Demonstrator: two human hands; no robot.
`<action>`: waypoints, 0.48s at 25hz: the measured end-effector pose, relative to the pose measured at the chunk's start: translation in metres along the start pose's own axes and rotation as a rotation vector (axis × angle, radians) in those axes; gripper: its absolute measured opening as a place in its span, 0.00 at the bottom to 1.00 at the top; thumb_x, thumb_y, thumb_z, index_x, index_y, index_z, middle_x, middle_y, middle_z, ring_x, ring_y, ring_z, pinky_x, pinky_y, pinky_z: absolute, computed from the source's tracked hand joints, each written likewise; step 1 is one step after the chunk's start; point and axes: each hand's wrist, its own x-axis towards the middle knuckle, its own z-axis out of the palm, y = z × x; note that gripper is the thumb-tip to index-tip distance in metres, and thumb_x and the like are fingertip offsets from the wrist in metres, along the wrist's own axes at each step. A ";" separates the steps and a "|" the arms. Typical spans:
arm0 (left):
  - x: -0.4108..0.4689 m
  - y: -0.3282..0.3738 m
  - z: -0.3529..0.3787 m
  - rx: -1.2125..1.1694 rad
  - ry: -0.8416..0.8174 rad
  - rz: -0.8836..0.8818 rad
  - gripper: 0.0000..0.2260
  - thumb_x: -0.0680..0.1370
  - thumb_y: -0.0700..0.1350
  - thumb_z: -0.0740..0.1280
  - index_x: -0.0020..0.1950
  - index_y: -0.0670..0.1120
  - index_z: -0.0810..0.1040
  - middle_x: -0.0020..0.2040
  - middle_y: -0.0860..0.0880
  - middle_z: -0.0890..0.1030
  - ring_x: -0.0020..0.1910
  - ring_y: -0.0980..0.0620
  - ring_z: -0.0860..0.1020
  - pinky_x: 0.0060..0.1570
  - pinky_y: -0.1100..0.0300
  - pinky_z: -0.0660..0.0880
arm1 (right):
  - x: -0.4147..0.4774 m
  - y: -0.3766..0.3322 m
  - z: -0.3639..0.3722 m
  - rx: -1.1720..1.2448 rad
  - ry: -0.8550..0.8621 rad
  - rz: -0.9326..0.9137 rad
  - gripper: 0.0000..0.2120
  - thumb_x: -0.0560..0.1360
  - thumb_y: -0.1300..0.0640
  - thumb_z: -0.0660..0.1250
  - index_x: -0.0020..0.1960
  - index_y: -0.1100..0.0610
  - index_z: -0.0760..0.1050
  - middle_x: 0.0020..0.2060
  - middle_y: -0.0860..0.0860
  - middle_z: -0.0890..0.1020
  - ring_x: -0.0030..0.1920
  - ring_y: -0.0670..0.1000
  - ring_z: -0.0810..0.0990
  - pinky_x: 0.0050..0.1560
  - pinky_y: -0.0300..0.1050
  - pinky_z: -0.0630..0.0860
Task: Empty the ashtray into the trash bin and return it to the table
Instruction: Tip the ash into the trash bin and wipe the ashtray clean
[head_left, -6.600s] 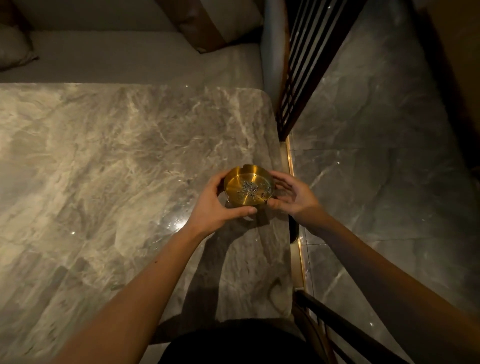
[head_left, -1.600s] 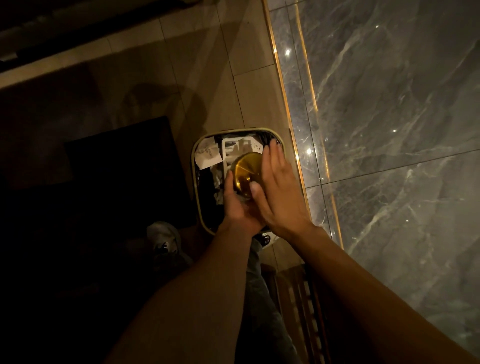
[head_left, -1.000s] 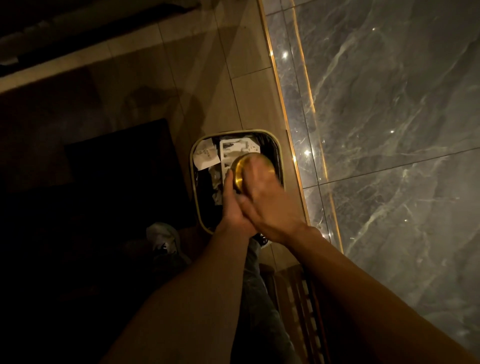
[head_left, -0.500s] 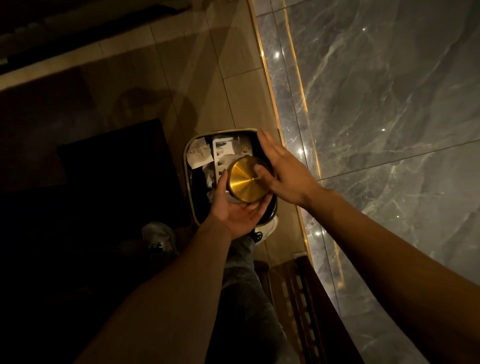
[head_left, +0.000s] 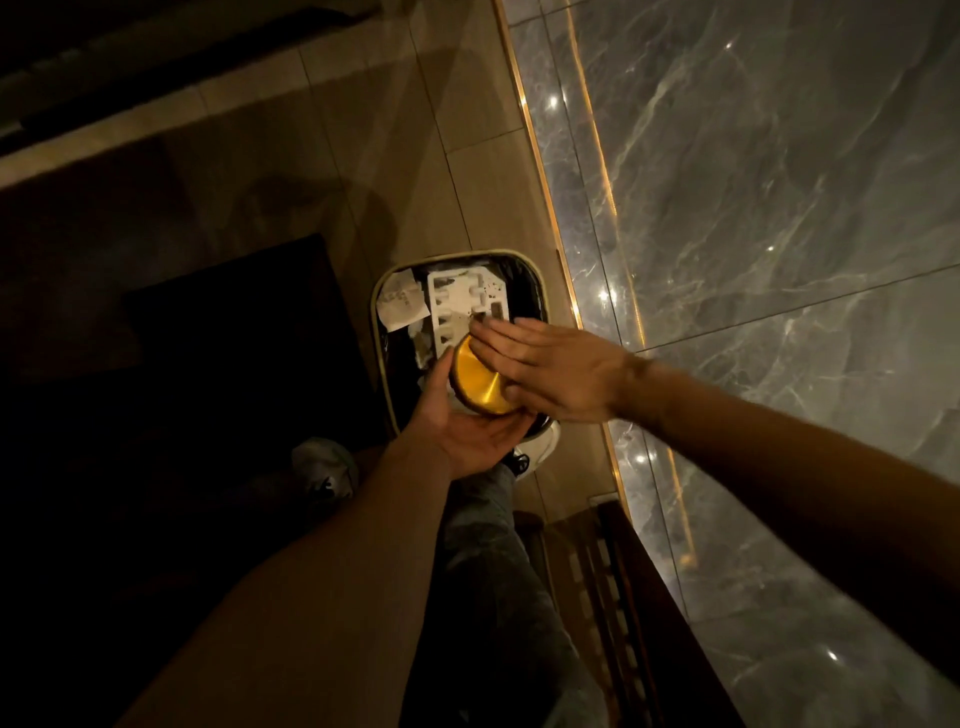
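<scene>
The round brass ashtray (head_left: 480, 387) is turned upside down over the open trash bin (head_left: 537, 291), its flat golden base facing up at me. My left hand (head_left: 460, 426) grips it from below and the near side. My right hand (head_left: 550, 366) lies flat with fingers stretched out, its fingers resting on the ashtray's base. Inside the bin I see white paper scraps and a white plastic tray with dark ash specks on it. The table is out of view.
The bin stands on beige floor tiles beside a brass strip (head_left: 566, 260) that borders grey marble flooring (head_left: 779, 234). A dark mat (head_left: 234, 338) lies to the left. My shoes (head_left: 324, 465) and trouser leg are below, with a slatted wooden piece (head_left: 613, 597) at lower right.
From the table, the ashtray was carried to the bin and flipped over. In the last second my right hand lifted off and has come down flat on the base again.
</scene>
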 end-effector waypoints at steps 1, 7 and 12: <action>-0.002 -0.001 -0.001 -0.001 -0.004 -0.029 0.39 0.67 0.62 0.76 0.62 0.32 0.74 0.56 0.30 0.81 0.56 0.35 0.80 0.61 0.49 0.76 | 0.001 0.007 -0.007 -0.055 0.020 -0.064 0.29 0.82 0.49 0.50 0.79 0.60 0.47 0.79 0.58 0.50 0.79 0.55 0.47 0.78 0.54 0.50; -0.002 0.011 0.002 0.029 -0.010 -0.076 0.43 0.66 0.62 0.78 0.67 0.32 0.71 0.58 0.29 0.80 0.56 0.33 0.80 0.53 0.46 0.80 | -0.004 0.025 -0.021 -0.280 0.000 -0.324 0.36 0.75 0.57 0.60 0.78 0.61 0.49 0.78 0.59 0.51 0.78 0.56 0.48 0.78 0.52 0.43; -0.006 0.009 0.007 -0.030 -0.045 -0.091 0.43 0.66 0.62 0.77 0.64 0.29 0.72 0.56 0.28 0.80 0.56 0.33 0.80 0.57 0.48 0.78 | -0.003 0.023 -0.016 -0.255 0.074 -0.344 0.28 0.79 0.64 0.38 0.79 0.61 0.50 0.78 0.57 0.50 0.79 0.56 0.51 0.78 0.53 0.49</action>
